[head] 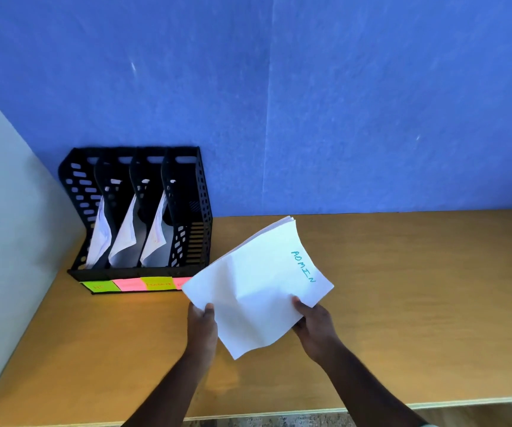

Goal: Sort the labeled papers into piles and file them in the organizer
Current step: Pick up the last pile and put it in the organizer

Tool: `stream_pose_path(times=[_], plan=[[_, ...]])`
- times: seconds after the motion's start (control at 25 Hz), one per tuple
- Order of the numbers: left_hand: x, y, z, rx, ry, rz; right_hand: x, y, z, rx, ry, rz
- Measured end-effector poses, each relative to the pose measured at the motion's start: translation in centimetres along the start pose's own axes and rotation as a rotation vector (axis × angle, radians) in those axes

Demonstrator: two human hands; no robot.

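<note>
Head view, frame centre: left hand [202,326] and right hand [313,325] each pinch the white "ADMIN" paper stack [257,288]; square edges, then feed into the black plastic organizer's [200,192] empty rightmost slot

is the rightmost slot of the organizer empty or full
Empty: the rightmost slot shows only black plastic, while the other three hold papers.

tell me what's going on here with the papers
A person holds a stack of papers marked ADMIN above the desk, left hand and right hand each pinching a near edge. The black organizer already has papers in three slots; its rightmost slot looks empty.
</note>
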State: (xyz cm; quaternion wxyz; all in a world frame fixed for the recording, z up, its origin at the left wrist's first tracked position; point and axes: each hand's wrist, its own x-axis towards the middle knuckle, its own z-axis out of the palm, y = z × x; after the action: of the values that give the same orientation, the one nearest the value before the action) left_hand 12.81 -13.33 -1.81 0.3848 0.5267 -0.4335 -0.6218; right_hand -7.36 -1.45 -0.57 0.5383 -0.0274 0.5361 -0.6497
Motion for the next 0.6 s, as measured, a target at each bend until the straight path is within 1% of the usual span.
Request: stream_pose_path(times=[0.04,0.08,0.12,0.16,0.2,0.28,0.32,0.36,0.4,0.48,0.52,0.56,0.6], plan=[[-0.3,-0.2,-0.2,-0.045,-0.058,-0.011,0.0,-0.3,0.5,0.019,-0.028,-0.035],[-0.6,-0.5,-0.4,-0.073,-0.115,-0.03,0.1,-0.6,1.0,0.035,-0.013,-0.07],[-0.9,-0.7,-0.6,-0.063,-0.132,-0.054,0.2,-0.9,1.4,0.021,0.039,-0.099],[-1.0,-0.7,-0.8,-0.03,-0.107,-0.073,0.2,-1.3,1.6,-0.023,0.099,-0.123],[-0.8,-0.6,-1.1,0.032,-0.044,-0.08,0.3,-1.7,1.6,-0.089,0.145,-0.148],[-0.2,0.3,-1.4,0.143,0.064,-0.048,0.3,-2.3,1.1,-0.209,0.158,-0.208],[0.1,1.0,-1.5,0.19,0.061,-0.007,0.2,-2.5,0.9,-0.248,0.142,-0.232],[0.5,1.8,-1.5,0.252,0.02,0.063,0.0,-2.9,0.8,-0.284,0.119,-0.253],[0.9,2.8,-1.2,0.312,-0.061,0.14,-0.2,-3.2,0.8,-0.32,0.094,-0.271],[1.3,4.9,0.0,0.347,-0.268,0.194,-0.3,-3.6,1.1,-0.389,0.055,-0.306],[1.5,5.7,0.6,0.38,-0.338,0.213,-0.4,-3.7,1.4,-0.411,0.041,-0.322],[1.7,6.2,1.4,0.437,-0.348,0.254,-0.5,-3.8,1.8,-0.427,0.038,-0.341],[1.5,6.6,2.3,0.509,-0.301,0.315,-0.6,-3.8,2.1,-0.444,0.058,-0.369]])
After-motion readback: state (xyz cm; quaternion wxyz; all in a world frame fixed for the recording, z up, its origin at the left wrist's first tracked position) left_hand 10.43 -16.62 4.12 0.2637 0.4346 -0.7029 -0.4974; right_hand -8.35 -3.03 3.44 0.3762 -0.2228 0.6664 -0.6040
